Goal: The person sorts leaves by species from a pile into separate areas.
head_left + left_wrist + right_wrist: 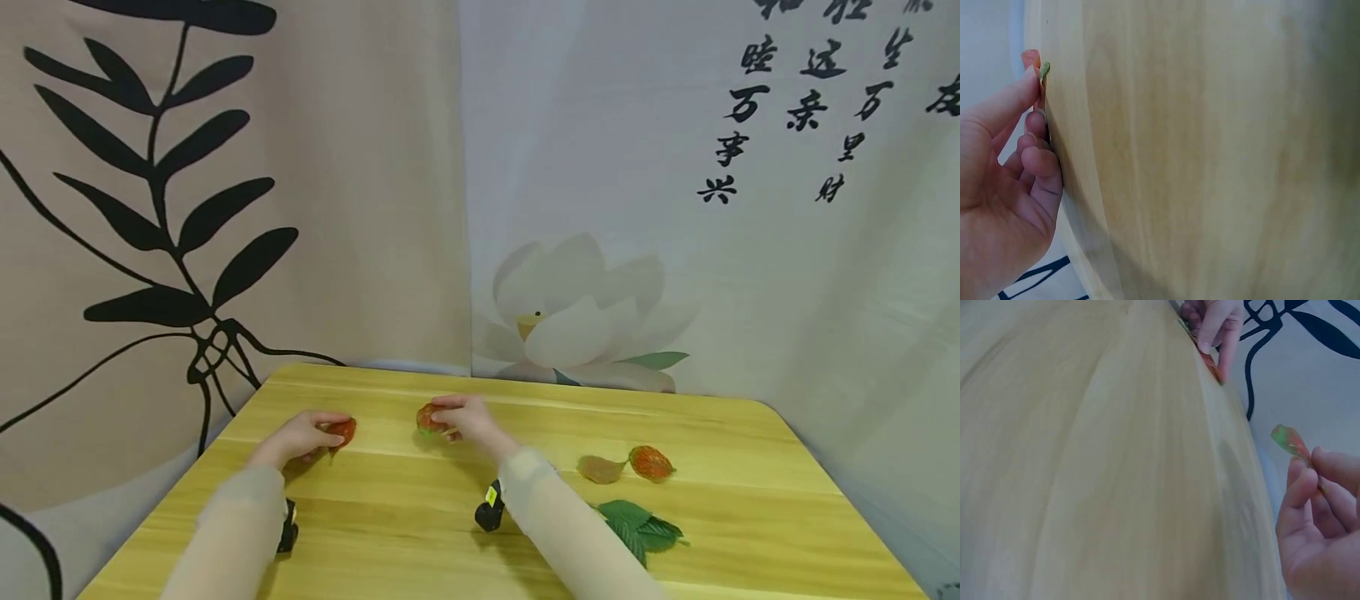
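Toward the table's far left, my left hand [300, 438] pinches a red leaf [343, 432] between thumb and fingers, low over the wood. The left wrist view shows that leaf edge-on, with a small green stem [1045, 70] by the thumb tip. My right hand [474, 422] pinches another red leaf [429, 419] with a green end near the far edge. Seen from the right wrist, this leaf [1291, 440] is raised between thumb and fingertips, its green end pointing away. The left hand's leaf [1210, 362] lies along the table edge there.
On the right of the wooden table [390, 517] lie an orange-red leaf [651, 463], a brownish leaf [602, 469] and a cluster of green leaves [641, 529] beside the right sleeve. A printed curtain [375, 208] hangs behind the table. Black wrist devices [489, 508] show at both forearms.
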The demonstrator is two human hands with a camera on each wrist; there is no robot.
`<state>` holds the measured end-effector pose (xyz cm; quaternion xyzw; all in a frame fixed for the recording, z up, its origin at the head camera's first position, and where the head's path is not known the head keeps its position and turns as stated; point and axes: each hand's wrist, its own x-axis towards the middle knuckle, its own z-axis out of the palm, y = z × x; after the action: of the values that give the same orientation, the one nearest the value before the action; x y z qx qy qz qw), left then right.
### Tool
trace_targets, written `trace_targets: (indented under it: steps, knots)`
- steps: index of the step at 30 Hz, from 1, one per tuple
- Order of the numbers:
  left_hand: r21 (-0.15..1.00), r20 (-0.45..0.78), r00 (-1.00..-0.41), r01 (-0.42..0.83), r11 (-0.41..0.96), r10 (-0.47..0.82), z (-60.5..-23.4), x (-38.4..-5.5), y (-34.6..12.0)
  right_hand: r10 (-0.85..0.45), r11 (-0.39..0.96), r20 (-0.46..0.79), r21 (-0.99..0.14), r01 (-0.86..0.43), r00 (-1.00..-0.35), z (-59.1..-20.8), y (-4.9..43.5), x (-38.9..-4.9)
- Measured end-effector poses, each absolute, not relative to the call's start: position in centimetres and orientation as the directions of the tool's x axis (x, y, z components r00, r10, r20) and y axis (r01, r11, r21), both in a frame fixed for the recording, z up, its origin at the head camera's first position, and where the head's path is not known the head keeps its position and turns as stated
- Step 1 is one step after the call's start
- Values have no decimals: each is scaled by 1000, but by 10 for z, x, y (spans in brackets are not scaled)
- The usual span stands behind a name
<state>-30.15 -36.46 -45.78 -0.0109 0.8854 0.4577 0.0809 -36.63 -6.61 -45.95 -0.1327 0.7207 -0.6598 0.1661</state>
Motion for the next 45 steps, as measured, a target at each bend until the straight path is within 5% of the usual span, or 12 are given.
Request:
trace_targets:
  steps: [18,45]
  knots:
    - [747,-101,-992,-26,664,75,-455,-304,-364,-467,72,-105,-994,81,-878,-471,-134,-355]
    - [742,-149,-986,-60,668,77,-447,-299,-362,-519,445,27,-845,-297,-854,-470,-157,-351]
